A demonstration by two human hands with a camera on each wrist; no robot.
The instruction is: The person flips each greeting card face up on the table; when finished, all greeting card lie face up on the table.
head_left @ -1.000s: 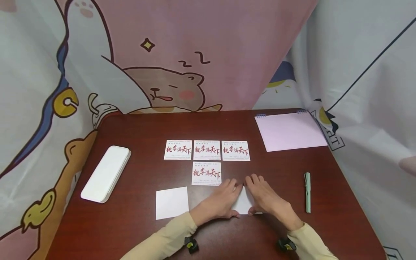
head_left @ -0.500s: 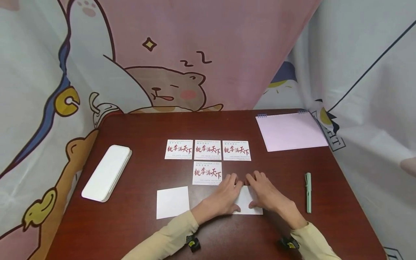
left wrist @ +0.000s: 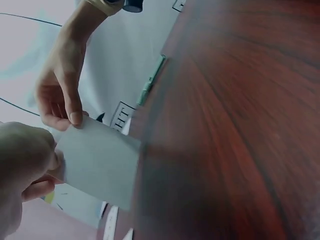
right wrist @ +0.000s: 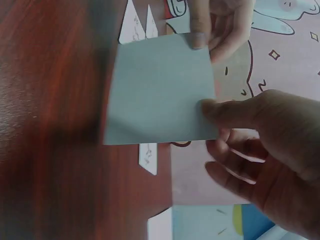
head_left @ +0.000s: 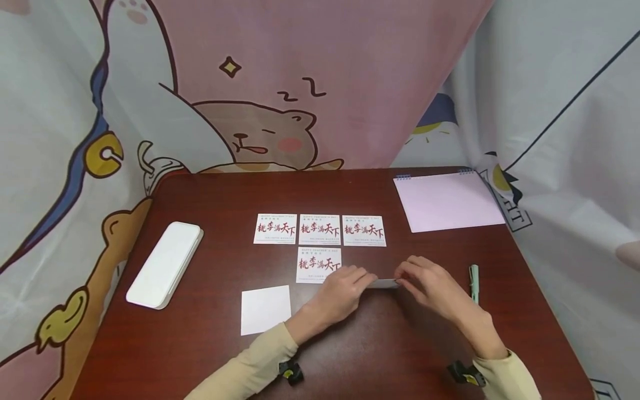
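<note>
The head view looks forward and down from above the near edge of the table [head_left: 210, 333], taking in the whole top and the curtain behind. The left wrist view sits low and close, looking rightward along the wood at the card [left wrist: 97, 162] and the right hand [left wrist: 60, 97]. The right wrist view, just as close, looks leftward across the card [right wrist: 160, 90] to the left hand [right wrist: 220, 20]. All three views share the card [head_left: 384, 283].
</note>
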